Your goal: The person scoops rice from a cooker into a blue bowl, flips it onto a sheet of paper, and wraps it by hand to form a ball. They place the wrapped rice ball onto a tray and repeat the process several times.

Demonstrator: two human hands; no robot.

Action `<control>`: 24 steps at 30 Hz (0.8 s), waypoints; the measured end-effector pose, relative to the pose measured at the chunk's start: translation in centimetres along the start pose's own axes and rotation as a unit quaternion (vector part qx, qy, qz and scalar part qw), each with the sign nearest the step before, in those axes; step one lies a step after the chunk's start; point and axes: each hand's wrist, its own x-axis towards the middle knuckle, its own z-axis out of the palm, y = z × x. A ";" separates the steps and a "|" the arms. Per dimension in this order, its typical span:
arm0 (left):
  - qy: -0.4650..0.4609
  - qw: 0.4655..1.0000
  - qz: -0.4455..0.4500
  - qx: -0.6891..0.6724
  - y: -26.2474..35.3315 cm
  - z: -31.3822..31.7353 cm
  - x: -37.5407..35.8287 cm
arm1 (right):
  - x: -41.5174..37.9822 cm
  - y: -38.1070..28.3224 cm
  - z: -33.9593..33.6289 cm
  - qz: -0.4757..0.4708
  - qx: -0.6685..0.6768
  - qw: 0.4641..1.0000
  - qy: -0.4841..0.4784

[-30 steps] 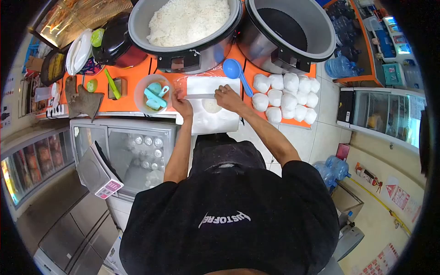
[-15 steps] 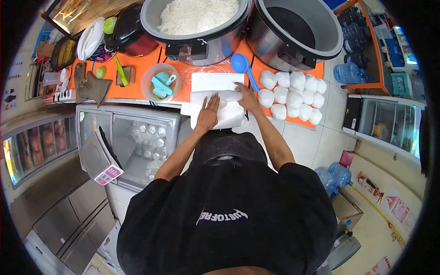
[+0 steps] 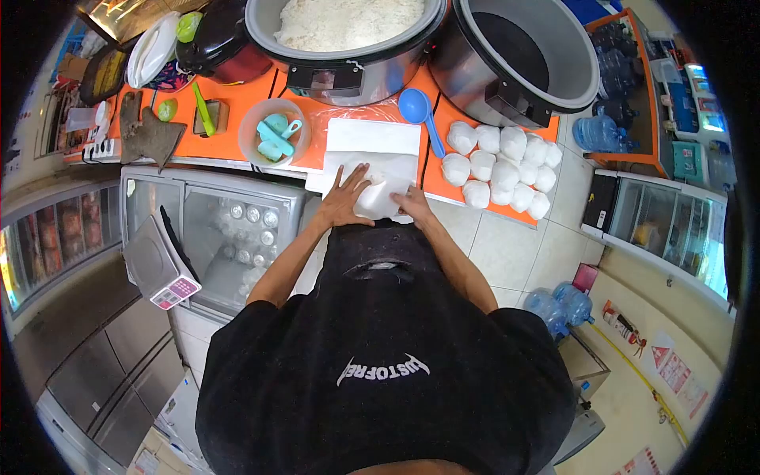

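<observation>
One shirt [image 3: 380, 396], black, plain cloth, sleeves short and loose, ending above the elbows. Across the upper back, one line of white lettering (angular capitals, slightly arched, the end letters drawn out into long points); middle letters read "USTOFRE", the outer ones hard to make out. One dark garment [image 3: 378, 245] at the far side of the shirt, black to charcoal, its surface scuffed or faded in patches, with a small pale mark near the middle. Forearms bare; hands bare, without gloves.
</observation>
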 end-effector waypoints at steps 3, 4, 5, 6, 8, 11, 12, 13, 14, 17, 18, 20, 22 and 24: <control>-0.019 1.000 0.010 -0.010 0.1 -0.9 -0.2 | -1.1 -1.0 -0.2 0.129 0.178 0.974 0.054; -0.017 1.000 0.008 -0.012 0.0 -0.4 -0.1 | -1.1 -1.4 -0.4 0.116 0.174 0.972 0.109; -0.021 0.997 0.006 0.073 -0.3 0.2 0.1 | -0.9 -1.8 -0.5 0.102 0.171 0.966 0.165; -0.027 0.987 0.004 0.156 -0.6 1.1 0.3 | -1.2 -2.4 -0.3 -0.044 0.033 0.983 0.176; 0.002 0.996 0.007 0.086 -2.7 2.4 1.5 | -3.3 -7.3 0.5 -0.376 -0.306 0.869 0.099; 0.047 0.999 0.010 -0.026 -4.2 0.8 4.0 | -1.1 -7.5 1.3 -0.279 -0.425 0.861 0.024; -0.006 0.995 -0.048 -0.086 -5.0 -0.3 5.5 | 0.6 -7.6 1.6 -0.091 -0.399 0.912 -0.001; -0.058 0.982 -0.108 -0.146 -5.9 -1.1 7.0 | 0.0 -8.6 2.5 -0.231 -0.496 0.835 0.052; -0.047 0.986 -0.106 -0.123 -6.5 -1.6 7.9 | -0.4 -9.6 3.5 -0.289 -0.517 0.805 0.026; -0.138 0.979 -0.080 -0.125 -7.7 -3.3 10.5 | 0.7 -8.1 5.3 -0.306 -0.577 0.757 0.009; -0.108 0.984 -0.034 -0.140 -9.1 -1.6 10.5 | 2.5 -8.1 5.5 -0.283 -0.619 0.732 0.023; -0.108 0.986 -0.040 -0.119 -9.1 -1.5 10.0 | 3.7 -8.7 4.8 -0.247 -0.592 0.767 0.010; -0.063 0.992 -0.029 -0.107 -9.0 -1.2 8.7 | 4.9 -8.3 3.2 -0.258 -0.523 0.812 0.018; -0.003 0.995 -0.010 -0.101 -9.4 0.1 7.3 | 5.9 -7.5 1.9 -0.277 -0.514 0.812 0.017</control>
